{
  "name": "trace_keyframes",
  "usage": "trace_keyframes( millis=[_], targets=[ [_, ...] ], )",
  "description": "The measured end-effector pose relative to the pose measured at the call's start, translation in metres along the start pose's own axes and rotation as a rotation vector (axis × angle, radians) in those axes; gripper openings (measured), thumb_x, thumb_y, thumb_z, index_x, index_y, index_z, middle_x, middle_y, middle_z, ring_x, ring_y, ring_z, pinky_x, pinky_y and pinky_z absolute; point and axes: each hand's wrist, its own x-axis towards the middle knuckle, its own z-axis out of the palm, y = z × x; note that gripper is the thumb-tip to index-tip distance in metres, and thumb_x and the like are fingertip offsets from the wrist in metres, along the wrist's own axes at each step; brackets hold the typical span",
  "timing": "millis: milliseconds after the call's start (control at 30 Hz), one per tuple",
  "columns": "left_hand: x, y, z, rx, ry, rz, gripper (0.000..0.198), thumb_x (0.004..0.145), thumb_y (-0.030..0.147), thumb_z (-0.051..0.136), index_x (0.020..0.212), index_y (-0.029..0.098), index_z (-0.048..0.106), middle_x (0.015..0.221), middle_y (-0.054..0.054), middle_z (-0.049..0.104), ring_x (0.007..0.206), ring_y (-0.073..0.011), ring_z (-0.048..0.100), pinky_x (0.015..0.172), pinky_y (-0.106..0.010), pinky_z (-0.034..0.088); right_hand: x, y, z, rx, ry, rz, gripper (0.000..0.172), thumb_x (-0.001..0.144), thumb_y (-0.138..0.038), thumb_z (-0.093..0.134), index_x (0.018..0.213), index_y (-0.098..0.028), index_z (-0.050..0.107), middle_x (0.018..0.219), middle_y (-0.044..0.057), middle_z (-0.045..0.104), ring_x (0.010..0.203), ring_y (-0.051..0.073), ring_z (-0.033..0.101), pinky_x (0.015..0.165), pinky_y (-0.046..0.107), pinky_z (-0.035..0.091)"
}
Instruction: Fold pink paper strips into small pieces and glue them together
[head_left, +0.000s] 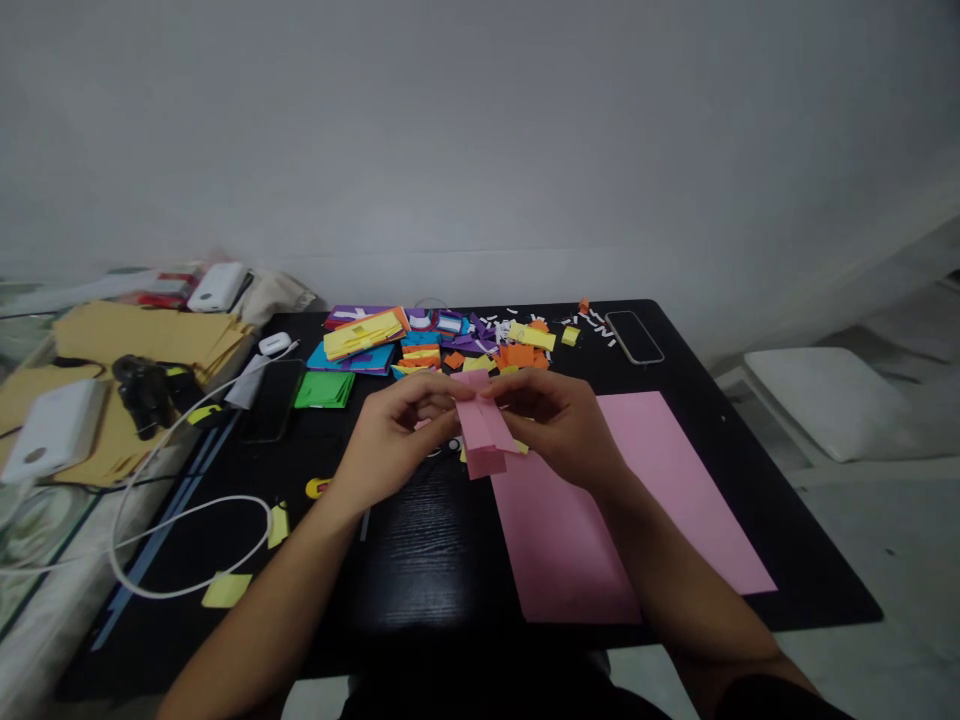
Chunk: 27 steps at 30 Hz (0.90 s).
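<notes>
A folded strip of pink paper (484, 425) is held up over the middle of the black table, with creases and loose flaps showing. My left hand (401, 430) pinches its left side between thumb and fingers. On the other side my right hand (555, 425) grips the upper right edge, fingertips close to those of the left. Beneath my right forearm lie large pink paper sheets (562, 550). Just beyond the hands are small orange and yellow paper pieces (521, 356).
Folded coloured papers, including a yellow stack (364, 335) and a green stack (325, 389), sit at the back left. A phone (634, 337) lies back right. A white cable (187, 590) loops at left near a yellow cutter (317, 488). Brown envelopes (150, 345) lie beyond the left edge.
</notes>
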Motion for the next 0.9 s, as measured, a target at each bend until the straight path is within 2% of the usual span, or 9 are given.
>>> trace_keyframes(
  millis=[200,300,400,533,700,800,900],
  targets=[
    [-0.0008,-0.0012,0.0012,-0.033,0.0,-0.029,0.026,0.081,0.022,0.088,0.106,0.022,0.08,0.095,-0.004,0.076,0.08,-0.0145,0.072,0.072,-0.024,0.058,0.0005,-0.0018,-0.0012,-0.008,-0.048,-0.021,0.014,0.082,-0.035,0.09,0.093,-0.027,0.085,0.107,0.005,0.081,0.097,0.021,0.076,0.088,0.037,0.064],
    [-0.0014,-0.0013,0.0016,-0.015,-0.022,-0.004,0.028,0.081,0.02,0.087,0.108,0.022,0.08,0.096,-0.004,0.075,0.08,-0.0137,0.07,0.073,-0.024,0.057,0.001,-0.0022,-0.001,-0.025,-0.052,-0.052,0.01,0.084,-0.034,0.089,0.093,-0.029,0.086,0.11,0.005,0.079,0.102,0.021,0.075,0.087,0.036,0.063],
    [-0.0018,-0.0009,0.0012,0.022,-0.046,0.027,0.025,0.084,0.02,0.085,0.109,0.023,0.081,0.097,-0.004,0.075,0.079,-0.0131,0.069,0.072,-0.024,0.056,0.0014,-0.0014,0.0003,-0.031,-0.042,-0.078,0.008,0.085,-0.035,0.089,0.091,-0.03,0.086,0.107,0.005,0.079,0.098,0.02,0.074,0.081,0.033,0.061],
    [-0.0017,0.0,0.0013,0.081,-0.035,0.05,0.018,0.087,0.024,0.083,0.105,0.022,0.082,0.094,-0.004,0.076,0.081,-0.0151,0.069,0.069,-0.025,0.056,0.0014,0.0,0.0027,-0.019,-0.021,-0.092,0.014,0.084,-0.039,0.09,0.09,-0.027,0.085,0.099,0.003,0.078,0.09,0.018,0.073,0.076,0.03,0.06],
    [-0.0007,-0.0003,0.0013,0.138,-0.035,0.092,0.013,0.093,0.029,0.079,0.103,0.022,0.082,0.094,-0.004,0.077,0.084,-0.0163,0.069,0.073,-0.026,0.055,0.0008,0.0001,0.0047,-0.02,0.015,-0.047,0.019,0.083,-0.038,0.091,0.094,-0.025,0.083,0.088,0.001,0.079,0.082,0.016,0.073,0.074,0.027,0.06],
    [0.0005,0.0005,0.0008,0.192,-0.048,0.155,0.009,0.097,0.027,0.074,0.096,0.022,0.081,0.095,-0.004,0.076,0.083,-0.0151,0.067,0.072,-0.026,0.053,0.0007,0.0006,0.0057,0.024,0.036,-0.042,0.021,0.081,-0.038,0.093,0.091,-0.024,0.082,0.088,0.0,0.081,0.081,0.016,0.076,0.075,0.028,0.063],
    [0.0013,0.002,0.0008,0.225,-0.041,0.189,0.014,0.1,0.027,0.071,0.09,0.021,0.08,0.087,-0.003,0.074,0.079,-0.0136,0.065,0.07,-0.024,0.052,0.0005,0.0015,0.0062,0.069,0.032,-0.032,0.02,0.081,-0.038,0.093,0.09,-0.024,0.082,0.088,0.0,0.082,0.083,0.017,0.078,0.08,0.03,0.066]
  ],
)
